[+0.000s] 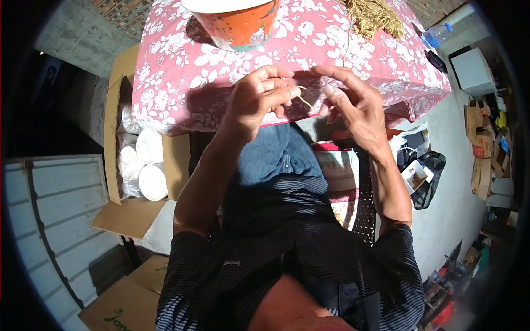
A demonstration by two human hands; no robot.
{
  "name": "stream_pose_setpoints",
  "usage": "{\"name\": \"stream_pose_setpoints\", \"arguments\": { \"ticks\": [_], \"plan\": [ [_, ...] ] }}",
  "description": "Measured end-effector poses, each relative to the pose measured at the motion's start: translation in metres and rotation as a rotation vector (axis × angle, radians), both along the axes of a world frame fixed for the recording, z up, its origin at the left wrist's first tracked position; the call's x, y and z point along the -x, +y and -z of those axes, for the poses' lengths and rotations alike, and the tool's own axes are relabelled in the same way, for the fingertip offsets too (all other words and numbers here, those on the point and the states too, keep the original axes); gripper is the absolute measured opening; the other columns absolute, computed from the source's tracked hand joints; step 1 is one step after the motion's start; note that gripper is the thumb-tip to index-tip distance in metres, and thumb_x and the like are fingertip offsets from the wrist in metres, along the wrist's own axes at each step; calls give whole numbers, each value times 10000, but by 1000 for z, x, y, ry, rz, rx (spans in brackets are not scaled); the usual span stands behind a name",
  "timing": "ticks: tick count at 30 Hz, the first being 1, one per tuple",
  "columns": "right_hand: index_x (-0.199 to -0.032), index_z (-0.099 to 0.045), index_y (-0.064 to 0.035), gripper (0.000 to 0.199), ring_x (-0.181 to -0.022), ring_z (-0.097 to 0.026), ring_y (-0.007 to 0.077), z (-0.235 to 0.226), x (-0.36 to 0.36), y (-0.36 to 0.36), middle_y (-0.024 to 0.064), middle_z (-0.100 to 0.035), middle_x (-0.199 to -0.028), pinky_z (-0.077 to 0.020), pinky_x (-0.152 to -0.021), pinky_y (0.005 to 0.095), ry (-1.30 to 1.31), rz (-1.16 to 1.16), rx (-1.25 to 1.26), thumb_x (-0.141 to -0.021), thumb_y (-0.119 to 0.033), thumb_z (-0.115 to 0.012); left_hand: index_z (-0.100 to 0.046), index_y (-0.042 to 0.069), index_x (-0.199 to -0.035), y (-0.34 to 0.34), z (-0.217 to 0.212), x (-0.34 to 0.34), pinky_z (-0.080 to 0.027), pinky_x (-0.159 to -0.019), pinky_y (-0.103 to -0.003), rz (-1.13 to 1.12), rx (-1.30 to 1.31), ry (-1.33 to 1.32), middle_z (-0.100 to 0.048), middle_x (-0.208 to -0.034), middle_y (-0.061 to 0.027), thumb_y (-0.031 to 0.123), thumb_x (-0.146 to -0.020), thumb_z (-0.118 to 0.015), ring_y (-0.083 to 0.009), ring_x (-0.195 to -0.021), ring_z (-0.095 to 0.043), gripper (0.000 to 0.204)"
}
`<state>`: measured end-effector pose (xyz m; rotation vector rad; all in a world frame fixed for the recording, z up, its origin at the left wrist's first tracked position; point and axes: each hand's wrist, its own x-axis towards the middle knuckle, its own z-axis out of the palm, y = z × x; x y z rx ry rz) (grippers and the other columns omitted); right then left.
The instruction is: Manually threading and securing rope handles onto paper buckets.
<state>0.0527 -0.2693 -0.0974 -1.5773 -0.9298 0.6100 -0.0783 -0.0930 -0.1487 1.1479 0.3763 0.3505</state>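
My left hand (260,95) is raised over the near edge of the table, its thumb and fingers pinching a short piece of tan twine (305,100). One end of the twine sticks out to the right of the fingertips. Facing it, my right hand (356,106) is open, with index finger and thumb apart and nothing visible between them. A bundle of the same tan twine (375,19) lies at the far right of the table, and a loose strand trails from it toward my right hand. An orange paper bucket with a white rim (237,25) stands beyond my left hand.
A pink cloth with white flowers (160,94) covers the table. An open cardboard box (113,138) with white round rolls stands at the left. At the table's right edge are a dark phone-like object (436,62) and a plastic bottle (439,36). Bags (428,176) sit on the floor.
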Motion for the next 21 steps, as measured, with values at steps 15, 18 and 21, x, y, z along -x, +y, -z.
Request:
{"name": "stream_pose_setpoints", "arguments": {
  "ticks": [15, 18, 21],
  "plan": [
    [-996, -714, 41, 200, -699, -588, 81, 22, -31, 12, 20, -667, -805, -507, -640, 257, 74, -213, 91, -1054, -138, -649, -622, -9, -1183, 18, -4, 17, -484, -635, -230, 256, -217, 104, -723, -967, -76, 111, -909, -792, -88, -760, -628, 344],
    [-993, -713, 36, 194, -673, -581, 78, 22, -34, 11, 15, -665, -797, -497, -622, 253, 88, -203, 121, -1054, -136, -647, -583, -1, -1193, 21, -9, 16, -466, -617, -214, 258, -234, 141, -693, -959, -58, 19, -902, -760, -84, -758, -602, 341],
    [-1000, -714, 34, 180, -656, -583, 75, 17, -34, 11, 9, -666, -793, -491, -599, 253, 35, -183, 197, -1053, -121, -642, -583, -2, -1193, 24, -14, 18, -474, -650, -219, 256, -256, 144, -698, -957, -56, 13, -899, -756, -80, -769, -605, 342]
  ]
}}
